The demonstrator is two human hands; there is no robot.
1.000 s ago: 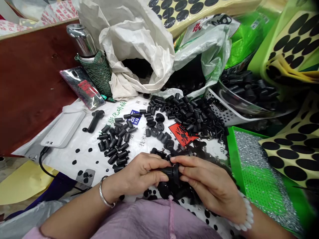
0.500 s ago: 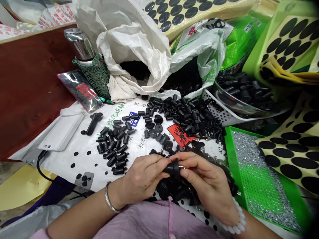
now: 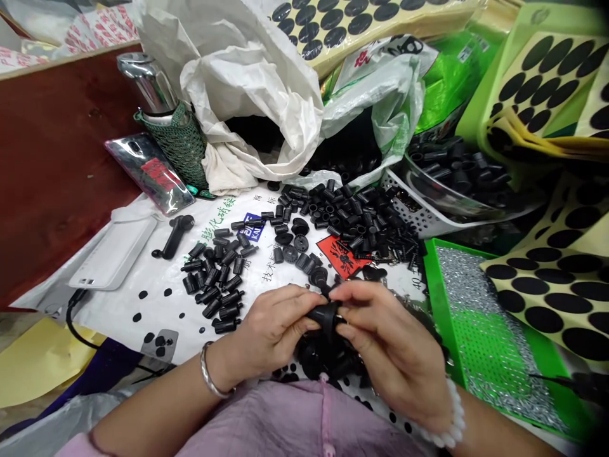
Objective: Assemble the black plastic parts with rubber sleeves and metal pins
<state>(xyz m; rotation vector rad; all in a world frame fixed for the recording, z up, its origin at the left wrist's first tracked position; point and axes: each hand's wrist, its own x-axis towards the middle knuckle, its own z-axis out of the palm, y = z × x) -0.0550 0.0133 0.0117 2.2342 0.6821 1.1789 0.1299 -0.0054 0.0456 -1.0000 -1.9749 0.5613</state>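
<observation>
Between my hands is a black plastic part (image 3: pixel 327 317) with a narrow barrel and a wide round flange. My left hand (image 3: pixel 278 327) pinches the barrel between thumb and fingers. On the flange side, my right hand (image 3: pixel 380 333) grips the same part with thumb and forefinger; whether it also holds a small metal piece there is hidden. Just beyond my fingers lie black toothed discs (image 3: pixel 301 244) and a loose pile of short black tubes (image 3: pixel 342 206). Left of them sits a group of ribbed black plugs (image 3: pixel 219 270). More dark parts lie beneath my hands, partly covered.
A green tray (image 3: pixel 440 317) of small metal pins stands at the right. Behind it are a bowl of black tubes (image 3: pixel 459 174) and a white basket (image 3: pixel 413 216). Open white sacks (image 3: pixel 261 82), a flask (image 3: pixel 166 108), a phone (image 3: pixel 150 172) and a white power bank (image 3: pixel 114 247) surround the work area.
A metal loop seen at the flange by my right fingers is now out of sight. My right fingers have closed in against the flange, and the view has shifted slightly.
</observation>
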